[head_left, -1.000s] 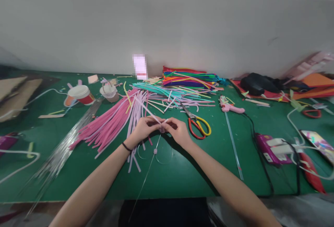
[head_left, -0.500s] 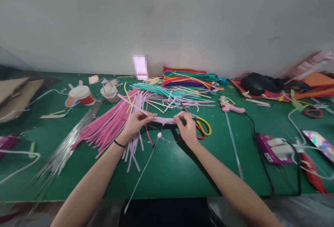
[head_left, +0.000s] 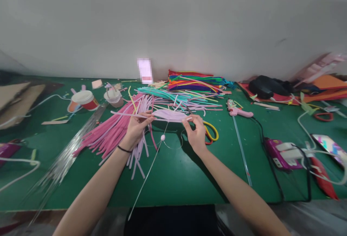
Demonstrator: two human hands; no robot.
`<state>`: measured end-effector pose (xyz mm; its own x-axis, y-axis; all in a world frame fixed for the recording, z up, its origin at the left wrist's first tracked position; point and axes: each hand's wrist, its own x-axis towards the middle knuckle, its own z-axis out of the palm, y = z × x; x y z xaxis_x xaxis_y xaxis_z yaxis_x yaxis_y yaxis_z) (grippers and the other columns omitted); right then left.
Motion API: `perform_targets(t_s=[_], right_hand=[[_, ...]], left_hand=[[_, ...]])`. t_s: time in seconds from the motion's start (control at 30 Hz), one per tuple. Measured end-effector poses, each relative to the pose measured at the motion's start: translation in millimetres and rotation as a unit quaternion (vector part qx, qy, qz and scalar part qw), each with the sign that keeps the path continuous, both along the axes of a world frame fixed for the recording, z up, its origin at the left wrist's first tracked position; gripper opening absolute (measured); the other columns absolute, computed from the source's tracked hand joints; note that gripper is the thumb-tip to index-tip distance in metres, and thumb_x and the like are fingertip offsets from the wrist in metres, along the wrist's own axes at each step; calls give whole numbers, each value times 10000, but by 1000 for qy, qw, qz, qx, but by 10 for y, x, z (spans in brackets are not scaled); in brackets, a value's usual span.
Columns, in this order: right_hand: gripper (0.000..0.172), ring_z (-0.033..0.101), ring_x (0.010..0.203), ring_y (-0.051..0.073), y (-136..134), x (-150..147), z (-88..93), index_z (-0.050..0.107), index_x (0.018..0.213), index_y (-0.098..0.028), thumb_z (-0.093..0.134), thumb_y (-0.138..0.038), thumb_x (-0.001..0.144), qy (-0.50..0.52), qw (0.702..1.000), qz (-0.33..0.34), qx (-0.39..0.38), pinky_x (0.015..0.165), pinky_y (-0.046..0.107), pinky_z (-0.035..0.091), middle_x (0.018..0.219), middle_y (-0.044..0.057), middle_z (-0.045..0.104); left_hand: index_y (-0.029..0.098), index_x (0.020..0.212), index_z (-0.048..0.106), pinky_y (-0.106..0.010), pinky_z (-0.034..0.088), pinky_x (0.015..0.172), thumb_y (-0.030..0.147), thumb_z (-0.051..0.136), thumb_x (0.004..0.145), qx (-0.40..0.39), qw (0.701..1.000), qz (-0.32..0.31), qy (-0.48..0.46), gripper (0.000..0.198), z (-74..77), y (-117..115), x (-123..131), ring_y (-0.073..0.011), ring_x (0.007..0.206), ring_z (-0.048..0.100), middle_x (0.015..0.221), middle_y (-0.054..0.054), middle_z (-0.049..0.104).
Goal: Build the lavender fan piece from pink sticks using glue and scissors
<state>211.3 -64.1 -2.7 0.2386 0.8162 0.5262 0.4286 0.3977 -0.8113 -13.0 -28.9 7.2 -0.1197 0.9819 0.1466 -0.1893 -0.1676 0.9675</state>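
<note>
Between my two hands is a lilac pipe-cleaner piece (head_left: 169,115), broad and flat, with rows lying side by side. My left hand (head_left: 137,129) pinches its left end, where a loose lilac length sticks out to the left. The fingertips of my right hand (head_left: 195,132) pinch the right end. Below the piece hangs a thin pale stem (head_left: 146,178) carrying a small pink bead (head_left: 163,137), with fine wire loops at its sides. Scissors (head_left: 213,131) with yellow and red handles lie partly hidden behind my right hand. Pink pipe cleaners (head_left: 105,136) lie beside my left hand.
Multicoloured pipe cleaners (head_left: 195,82) are heaped at the back by a grey partition (head_left: 108,30). A pink glue gun (head_left: 240,112) with a clear stick is on the right, near a purple power strip (head_left: 282,156). Left stand a paper cup (head_left: 86,100) and thin metal wires (head_left: 70,149).
The lilac piece has tilted, showing more of its broad face, and sits slightly higher. Its loose left length swung flatter. The bead shifted slightly up and left. Both hands keep their pinch.
</note>
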Motion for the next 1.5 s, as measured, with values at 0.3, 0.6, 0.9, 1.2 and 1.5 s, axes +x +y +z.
perform_targets(t_s=[0.3,0.6,0.9,1.2,1.5], right_hand=[[244,645,823,162,86,-61,-16,666,802,-194,757,-406,724,390,894,155,-155,795,337,554,916,27,661],[277,627,709,104,202,32,178,662,762,-192,827,-380,644,446,860,191,-160,773,296,578,766,-28,658],[186,612,630,129,487,81,1126,648,764,-194,700,-373,760,29,940,324,-104,651,298,532,722,-23,663],[109,479,1225,289,235,-3,1701,685,829,-215,610,-283,867,-251,958,1,138,1053,554,325,1187,80,635],[162,313,1326,354,225,-175,1475,676,885,-220,531,-284,918,-183,966,-96,153,1051,656,250,1285,115,539]], left_hand=[[172,999,738,-444,388,1088,259,829,657,-20,998,-44,-27,364,47,-31,50,-301,1220,563,1124,-121,711],[319,1256,562,-536,421,1059,359,715,782,23,999,-39,29,500,774,25,-483,-322,1299,488,1416,-69,515],[269,1214,653,-389,539,888,275,854,559,126,895,-227,362,685,1370,308,90,-336,1139,614,1231,-100,662],[164,940,717,-305,527,675,240,752,669,170,951,-141,216,284,1354,298,545,-211,761,659,856,-58,724],[175,900,668,-265,485,634,288,717,746,219,942,-52,249,197,1280,237,560,-165,711,601,788,-20,665]])
